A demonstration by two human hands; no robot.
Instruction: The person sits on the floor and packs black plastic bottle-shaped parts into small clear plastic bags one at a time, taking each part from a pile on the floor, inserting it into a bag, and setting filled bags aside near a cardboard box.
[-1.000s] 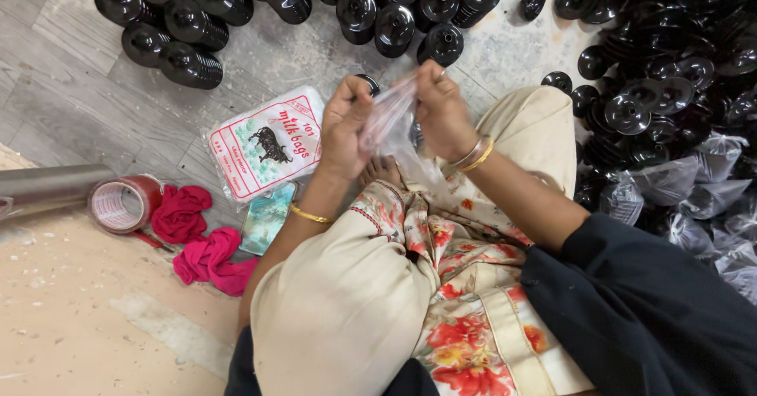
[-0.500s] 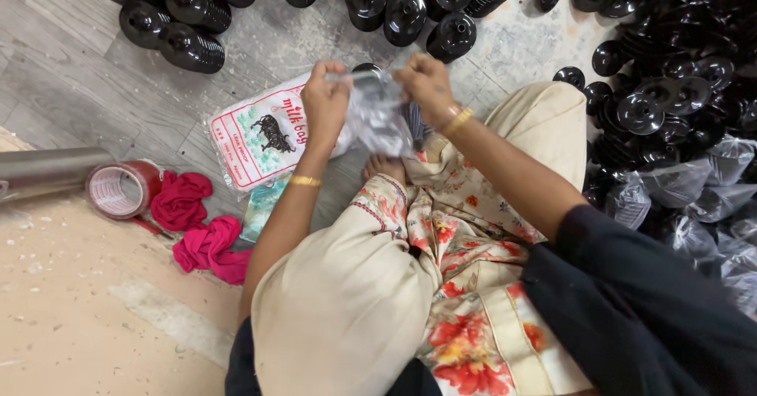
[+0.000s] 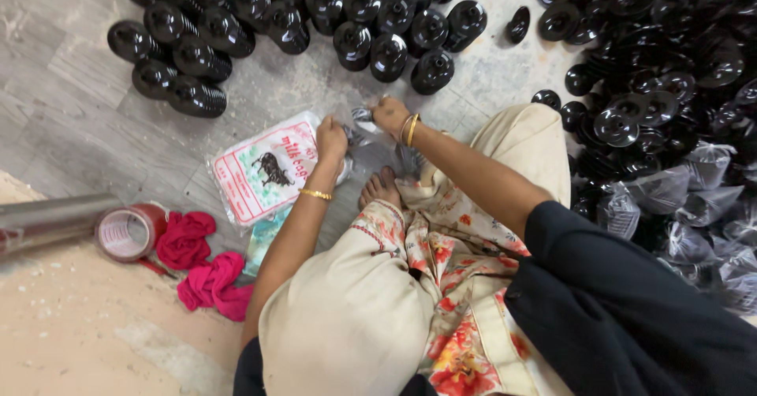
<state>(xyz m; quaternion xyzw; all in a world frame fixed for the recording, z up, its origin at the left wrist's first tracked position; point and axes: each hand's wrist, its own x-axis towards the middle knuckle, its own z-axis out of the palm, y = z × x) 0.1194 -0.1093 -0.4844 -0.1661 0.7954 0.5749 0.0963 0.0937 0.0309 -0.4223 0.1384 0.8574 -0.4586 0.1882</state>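
both hands pinching clear plastic bag (image 3: 371,140) | left hand (image 3: 332,138) at 9 o'clock, right hand (image 3: 390,114) at 1 | equally near

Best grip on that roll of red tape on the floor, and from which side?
The roll of red tape lies tilted with its open core facing up toward the camera. Probably best a pinch grip across the upper ring wall, one finger inside the core, coming from above. The metal tube crowds its left and the pink cloth its right.
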